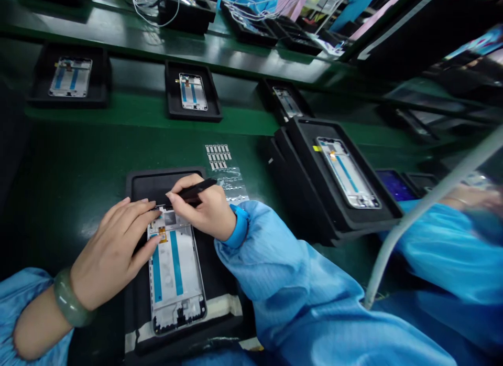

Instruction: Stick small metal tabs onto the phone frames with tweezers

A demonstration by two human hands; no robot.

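Black tool (199,189) | right hand (208,208): grip pinching it | left hand (113,246): open, palm down, fingertips on phone frame (184,282)

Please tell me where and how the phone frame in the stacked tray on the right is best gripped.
I would pinch the phone frame by its long edges, around mid-length, from above: it lies flat inside the raised rim of the tray, and the yellow tab juts out near its upper left corner, best avoided.
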